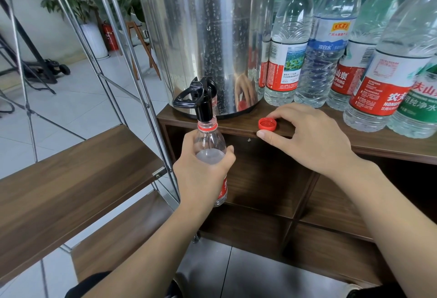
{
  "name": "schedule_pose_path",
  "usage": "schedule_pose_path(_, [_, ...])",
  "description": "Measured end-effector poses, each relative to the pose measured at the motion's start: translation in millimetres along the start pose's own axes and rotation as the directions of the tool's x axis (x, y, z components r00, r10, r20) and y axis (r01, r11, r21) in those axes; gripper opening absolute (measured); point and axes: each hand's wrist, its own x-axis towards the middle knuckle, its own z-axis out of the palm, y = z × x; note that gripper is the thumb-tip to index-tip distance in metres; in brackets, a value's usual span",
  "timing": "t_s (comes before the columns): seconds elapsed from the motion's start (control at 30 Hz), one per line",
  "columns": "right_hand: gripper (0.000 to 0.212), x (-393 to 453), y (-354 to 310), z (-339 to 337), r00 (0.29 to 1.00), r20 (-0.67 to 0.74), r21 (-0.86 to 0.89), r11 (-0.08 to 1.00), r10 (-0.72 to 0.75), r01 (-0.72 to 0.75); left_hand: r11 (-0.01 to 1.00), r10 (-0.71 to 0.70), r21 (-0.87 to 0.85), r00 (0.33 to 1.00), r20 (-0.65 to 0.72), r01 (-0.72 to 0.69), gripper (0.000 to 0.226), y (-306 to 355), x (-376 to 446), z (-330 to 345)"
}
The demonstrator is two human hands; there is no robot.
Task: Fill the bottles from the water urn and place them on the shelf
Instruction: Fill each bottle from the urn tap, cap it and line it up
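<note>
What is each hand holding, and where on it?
Left hand grips the bottle round its body. Right hand touches the red cap's rim.
</note>
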Motion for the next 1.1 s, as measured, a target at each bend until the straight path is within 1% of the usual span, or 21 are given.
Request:
schedule_pose_path(0.27, [0.049,-0.5,-0.1,-0.5,1.000,-0.009,-0.001,1.000,0.000,0.000,1.000,-0.019,-0.003,1.000,-0.004,0.019,0.046,1.0,0.1,-0.4])
schedule_pose_path(0.47, [0.044,-1.0,-0.2,0.0,1.000,-0.014,0.000,1.000,0.003,-0.003,1.000,-0.029,-0.005,1.000,-0.004,0.029,0.046,1.0,-0.1,0.3])
schedule_pose_path(1.1, [0.044,0.1,0.3,0.0,1.000,-0.014,-0.019,1.000,-0.008,0.008,0.999,-0.041,0.006,0.999,-0.006,0.041,0.049,0.4,0.4,0.7])
